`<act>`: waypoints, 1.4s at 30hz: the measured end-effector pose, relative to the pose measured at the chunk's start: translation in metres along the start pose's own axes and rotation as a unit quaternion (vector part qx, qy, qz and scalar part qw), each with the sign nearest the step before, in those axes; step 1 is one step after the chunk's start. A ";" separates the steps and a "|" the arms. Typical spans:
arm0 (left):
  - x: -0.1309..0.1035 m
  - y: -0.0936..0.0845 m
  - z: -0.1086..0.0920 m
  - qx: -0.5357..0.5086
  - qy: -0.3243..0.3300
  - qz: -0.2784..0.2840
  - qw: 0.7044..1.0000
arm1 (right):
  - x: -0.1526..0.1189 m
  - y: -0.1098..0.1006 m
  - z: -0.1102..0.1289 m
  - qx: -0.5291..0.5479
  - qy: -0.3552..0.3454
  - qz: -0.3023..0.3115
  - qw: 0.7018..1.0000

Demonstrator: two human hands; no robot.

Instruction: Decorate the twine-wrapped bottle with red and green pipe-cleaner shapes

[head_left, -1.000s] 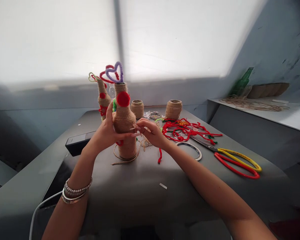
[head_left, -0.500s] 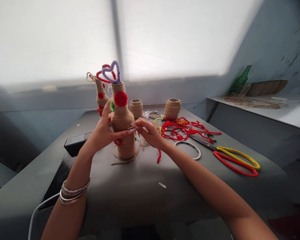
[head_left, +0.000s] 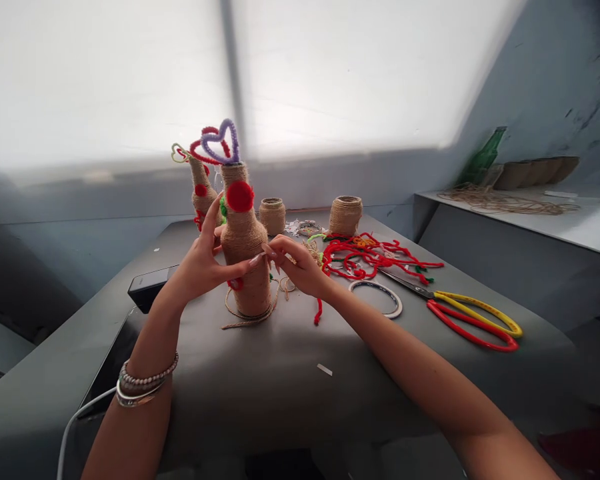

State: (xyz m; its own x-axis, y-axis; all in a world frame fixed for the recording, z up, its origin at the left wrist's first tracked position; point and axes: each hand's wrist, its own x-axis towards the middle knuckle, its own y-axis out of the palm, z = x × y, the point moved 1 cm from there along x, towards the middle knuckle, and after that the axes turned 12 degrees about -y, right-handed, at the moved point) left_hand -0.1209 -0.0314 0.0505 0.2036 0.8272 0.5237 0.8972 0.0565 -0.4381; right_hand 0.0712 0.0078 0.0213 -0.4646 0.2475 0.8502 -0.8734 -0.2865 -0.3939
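Bottle (head_left: 245, 240), wrapped in twine, stands upright on the table (head_left: 280, 393) in the head view and is the hub of the clock here, with twelve pointing away from the person. A red pompom (head_left: 241, 197) sits on its neck; above the mouth rise a purple heart (head_left: 236, 141) and, behind that, a red heart (head_left: 196, 155). A loose cord (head_left: 250, 323) curls around its base.

The left hand (head_left: 203, 263) comes in from nine o'clock and holds the bottle, thumb laid across the front, fingers spread up its side. Bracelets (head_left: 143, 383) ring that wrist. The right hand (head_left: 300, 267) meets the bottle at three o'clock, thumb and forefinger narrowed to a pinch against its side; whether anything thin is between them, one cannot tell.

At eleven stands a second bottle (head_left: 201, 190), partly hidden by the left hand. A small jar (head_left: 273, 217) is at one o'clock, a larger jar (head_left: 345, 217) at two, with red stems (head_left: 360, 250) tangled in front of it. Toward three lie a tape roll (head_left: 399, 307) and, beyond it, scissors (head_left: 473, 323), handles nearest four. A white scrap (head_left: 325, 369) lies at four. A black box (head_left: 150, 287) rests at nine, near a dark slab (head_left: 115, 357) at eight.
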 end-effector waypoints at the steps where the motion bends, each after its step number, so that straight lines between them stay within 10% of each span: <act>1: 0.000 0.000 0.000 0.000 0.000 -0.001 1.000 | 0.000 0.000 0.000 -0.002 0.001 0.001 1.000; 25: -0.002 -0.001 -0.006 -0.064 -0.063 0.021 0.996 | 0.001 -0.008 0.005 -0.290 -0.052 0.090 0.951; 42: -0.001 -0.002 -0.007 -0.122 -0.092 0.053 0.987 | 0.017 -0.001 -0.020 0.019 0.054 0.007 0.998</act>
State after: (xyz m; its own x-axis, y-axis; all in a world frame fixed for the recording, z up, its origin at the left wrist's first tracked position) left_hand -0.1202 -0.0364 0.0565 0.2461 0.9103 0.3327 0.9472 -0.1532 -0.2816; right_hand 0.0608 0.0303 0.0294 -0.4921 0.3416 0.8007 -0.8611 -0.3259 -0.3902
